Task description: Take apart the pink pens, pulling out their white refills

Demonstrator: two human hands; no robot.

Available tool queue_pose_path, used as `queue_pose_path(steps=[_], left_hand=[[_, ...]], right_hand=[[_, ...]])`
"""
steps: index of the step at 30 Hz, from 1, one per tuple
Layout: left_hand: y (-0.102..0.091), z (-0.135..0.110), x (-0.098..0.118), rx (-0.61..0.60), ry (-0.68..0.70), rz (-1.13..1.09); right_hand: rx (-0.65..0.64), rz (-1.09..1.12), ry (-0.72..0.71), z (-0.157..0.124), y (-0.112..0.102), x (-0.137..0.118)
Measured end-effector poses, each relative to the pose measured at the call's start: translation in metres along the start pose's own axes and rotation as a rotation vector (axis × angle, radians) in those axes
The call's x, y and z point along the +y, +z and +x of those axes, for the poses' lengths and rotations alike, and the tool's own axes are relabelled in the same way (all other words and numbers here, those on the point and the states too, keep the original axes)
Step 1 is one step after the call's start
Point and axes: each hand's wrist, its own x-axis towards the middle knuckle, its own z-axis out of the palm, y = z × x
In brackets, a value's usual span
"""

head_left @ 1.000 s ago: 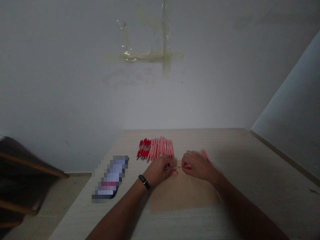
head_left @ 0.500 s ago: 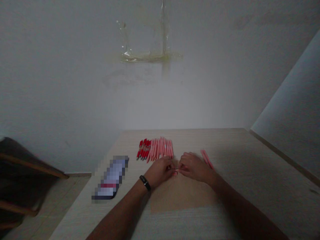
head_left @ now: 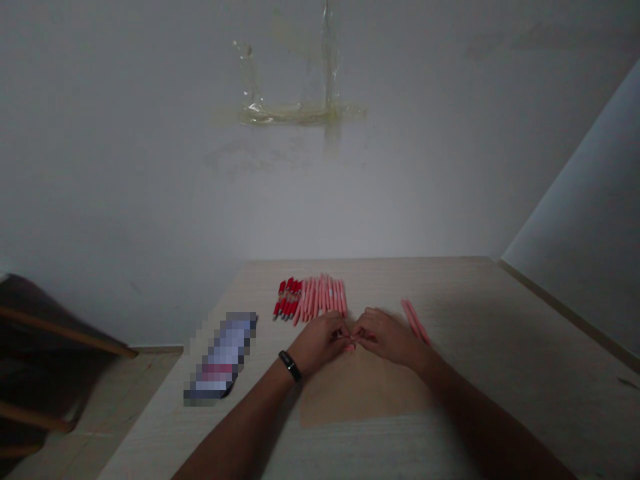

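Observation:
My left hand (head_left: pixel 320 341) and my right hand (head_left: pixel 383 335) meet fingertip to fingertip over a brown paper sheet (head_left: pixel 367 393) on the wooden table (head_left: pixel 500 347). Both are pinched closed on a small pink pen part (head_left: pixel 350 346), of which only a tip shows below the fingers. A black band sits on my left wrist (head_left: pixel 290 365). Just beyond my left hand lies a row of pink pen barrels (head_left: pixel 323 295), with several red pens (head_left: pixel 287 299) at its left end. Two pink barrels (head_left: pixel 415 319) lie to the right of my right hand.
A blurred-out flat object (head_left: pixel 223 360) lies on the table's left side. A dark wooden chair (head_left: pixel 40 360) stands at the far left off the table. The white wall (head_left: pixel 300 167) with old tape marks rises behind the table's far edge.
My hands have drawn together. A second ago a pink piece was visible stretched between them and another lay below; now the fingertips touch and only a small pink tip shows.

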Motion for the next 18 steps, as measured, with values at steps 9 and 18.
queue_pose_path(steps=[9,18], left_hand=[[-0.008,-0.003,-0.008,-0.058,-0.059,0.071],[-0.009,-0.005,-0.008,-0.125,-0.064,0.133]], right_hand=[[0.056,-0.030,0.028,-0.001,-0.006,0.008],[0.055,-0.063,0.044,-0.001,-0.008,0.010]])
